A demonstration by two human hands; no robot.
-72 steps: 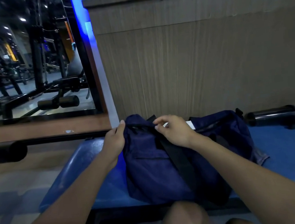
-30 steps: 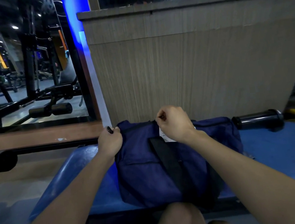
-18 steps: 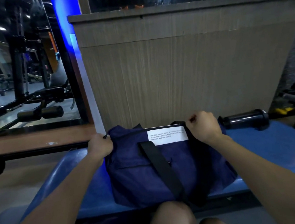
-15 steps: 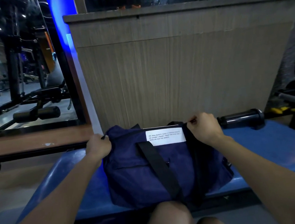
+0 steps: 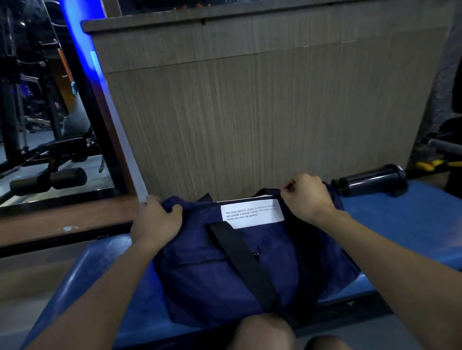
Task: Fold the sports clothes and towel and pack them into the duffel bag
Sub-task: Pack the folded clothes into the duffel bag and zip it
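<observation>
Since no loose clothes or towel show anywhere, packing looks finished: your duffel bag sits on the blue bench, your left hand gripping its end, your right hand pinching what seems its zipper pull.

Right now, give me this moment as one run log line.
stage: closing bag | left hand: grips bag's left end | right hand: pinches something small at bag top, zipper pull likely | duffel bag: on blue bench | clothes, towel: not visible
</observation>
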